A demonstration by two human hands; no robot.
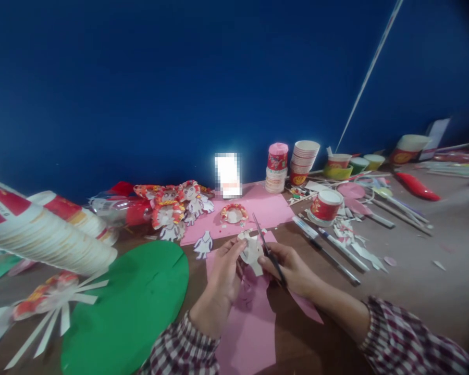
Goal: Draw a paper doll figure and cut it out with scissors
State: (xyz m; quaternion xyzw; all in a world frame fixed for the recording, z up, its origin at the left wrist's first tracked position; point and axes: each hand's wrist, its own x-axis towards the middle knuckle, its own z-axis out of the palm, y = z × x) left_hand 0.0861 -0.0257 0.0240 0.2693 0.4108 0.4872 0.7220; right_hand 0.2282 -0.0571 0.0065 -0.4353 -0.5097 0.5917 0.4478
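Note:
My left hand (224, 271) pinches a small white paper cutout (252, 251) above a pink sheet (250, 323) on the brown table. My right hand (291, 268) is closed on the handles of a pair of scissors (266, 249), whose blades point up and away, right at the cutout's edge. Both forearms wear plaid sleeves. A small white figure cutout (203, 244) lies just left of my hands.
A green paper disc (133, 307) lies at the left. Stacked paper cups (42, 229) lie on their side at far left. Red-and-white cup figures (175, 203), cup stacks (305, 159), a red cup (326, 204), pens (328, 252) and scraps crowd the back and right.

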